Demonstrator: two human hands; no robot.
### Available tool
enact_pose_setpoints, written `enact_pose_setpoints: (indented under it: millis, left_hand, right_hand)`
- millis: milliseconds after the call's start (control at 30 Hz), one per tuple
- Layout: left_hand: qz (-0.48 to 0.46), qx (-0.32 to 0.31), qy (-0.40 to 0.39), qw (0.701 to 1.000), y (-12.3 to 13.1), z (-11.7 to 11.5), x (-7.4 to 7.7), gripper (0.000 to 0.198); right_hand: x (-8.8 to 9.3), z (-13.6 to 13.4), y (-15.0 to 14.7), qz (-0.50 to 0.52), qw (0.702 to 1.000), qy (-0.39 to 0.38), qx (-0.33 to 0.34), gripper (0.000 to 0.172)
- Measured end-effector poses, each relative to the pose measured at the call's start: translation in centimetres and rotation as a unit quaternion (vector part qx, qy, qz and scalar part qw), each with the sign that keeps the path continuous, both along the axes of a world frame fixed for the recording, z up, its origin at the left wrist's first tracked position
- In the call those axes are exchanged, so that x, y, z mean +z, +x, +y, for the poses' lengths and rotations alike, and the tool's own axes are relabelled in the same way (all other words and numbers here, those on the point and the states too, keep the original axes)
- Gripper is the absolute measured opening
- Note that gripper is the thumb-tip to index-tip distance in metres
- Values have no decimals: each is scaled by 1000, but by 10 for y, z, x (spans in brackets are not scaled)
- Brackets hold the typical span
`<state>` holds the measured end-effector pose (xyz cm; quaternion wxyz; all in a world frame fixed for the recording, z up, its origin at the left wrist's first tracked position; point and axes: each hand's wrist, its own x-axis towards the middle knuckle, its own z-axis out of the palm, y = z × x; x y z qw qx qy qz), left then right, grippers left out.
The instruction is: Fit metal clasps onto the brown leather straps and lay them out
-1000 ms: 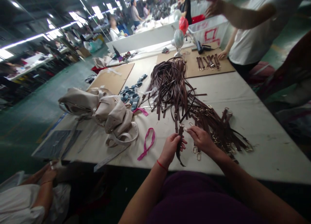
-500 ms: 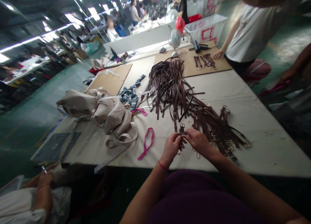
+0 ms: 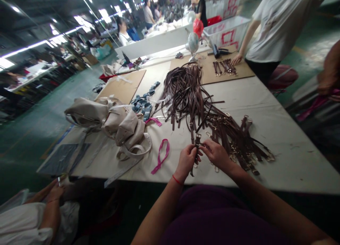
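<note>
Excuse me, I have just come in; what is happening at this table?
The worker's left hand holds a brown strap, with the right hand at it just below its buckle. Long brown straps lie heaped beyond; shorter buckled straps spread to the right, and a pink ribbon lies to the left.

Strip light [image 3: 29, 47] blown out at upper left; sheen cast on green floor [image 3: 69, 84]. Tabletop [image 3: 247, 96] softly lit; area beneath lost in shadow. Background blurred, frame edges stretched and smeared.
</note>
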<state>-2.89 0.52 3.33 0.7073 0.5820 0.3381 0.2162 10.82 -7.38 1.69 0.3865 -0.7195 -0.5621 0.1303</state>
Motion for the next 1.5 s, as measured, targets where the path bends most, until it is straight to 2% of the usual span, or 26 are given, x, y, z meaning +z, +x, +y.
enact_pose_setpoints:
  millis: [200,433,500,600,767,900,967,1033,1133,1200,1267,1367,1500]
  left_hand:
    - [30,10,71,997,1,-3,-4,20]
    - [39,13,94,995,-1,-2,-3,18]
    - [38,12,82,996,0,-1,-2,18]
    - [28,11,37,999,0,1,1,18]
    - [-29,21,-64,997,0,8,-3,25]
    - [-93,32,-152,983,-2,13,-9,30]
    - [-116,38,-183,975,-2,15,-11,28]
    - [-135,46,-210,967,-2,18,-11,26]
    - [-150,71,-240,957,-2,28,-10,19]
    - [-153,110,-254,949,-4,39,-10,12]
    - [-160,164,-266,936,-9,55,-11,6]
    - [-175,237,-285,912,-21,79,-16,9]
    - [-189,287,-299,890,-37,96,-22,10]
  right_hand:
    - [-2,2,-6,-71,997,-11,-14,29]
    - [-1,0,-5,-63,998,-2,-10,35]
    - [-1,0,-4,-2,1000,13,-23,37]
    - [-4,1,0,150,987,21,-56,40]
    - [-17,5,7,342,937,-1,-69,48]
    - [-30,6,4,443,894,-4,-66,51]
    - [-36,4,-3,482,875,-22,-43,54]
    - [-42,0,-12,514,856,-61,7,56]
    - [-47,-7,-24,527,831,-136,117,50]
    - [-47,-13,-27,515,825,-163,166,44]
    - [-46,-19,-23,495,827,-189,189,38]
    - [-48,-29,-9,466,817,-259,219,33]
    - [-56,-39,13,450,813,-299,218,33]
